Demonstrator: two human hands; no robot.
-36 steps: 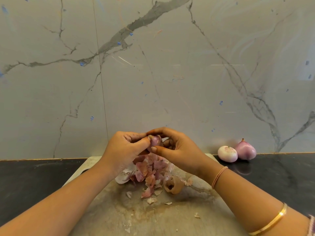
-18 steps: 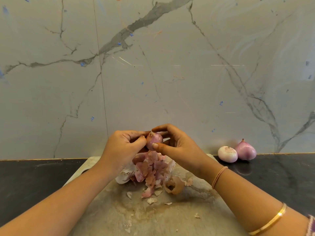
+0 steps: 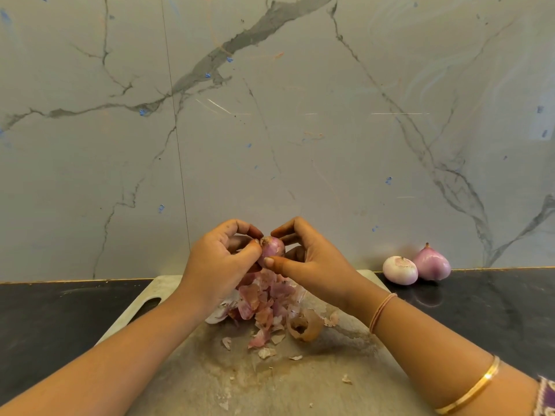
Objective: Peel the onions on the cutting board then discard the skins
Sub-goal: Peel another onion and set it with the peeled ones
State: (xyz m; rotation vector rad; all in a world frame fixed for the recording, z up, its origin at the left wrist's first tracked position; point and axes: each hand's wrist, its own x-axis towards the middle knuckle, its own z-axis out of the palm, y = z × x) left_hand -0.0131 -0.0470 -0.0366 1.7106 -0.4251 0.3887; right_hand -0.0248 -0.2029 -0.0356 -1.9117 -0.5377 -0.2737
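A small pink onion (image 3: 272, 249) is held up above the cutting board (image 3: 303, 382), between both hands. My left hand (image 3: 220, 262) pinches it from the left with thumb and fingertips at its top. My right hand (image 3: 310, 259) grips it from the right, thumb under its front, fingers curled over the top. Below the hands lies a heap of pink and brown onion skins (image 3: 264, 307) on the board. Most of the onion's back is hidden by my fingers.
Two peeled onions (image 3: 400, 270) (image 3: 431, 263) sit on the dark counter (image 3: 495, 307) at the right, against the marble wall. The board has a handle slot (image 3: 147, 306) at its left. Small skin scraps lie scattered on the board's near part.
Both hands have lifted the onion a little higher above the skin heap, and more of it shows between the fingers. The skins and the two onions at the right have not moved.
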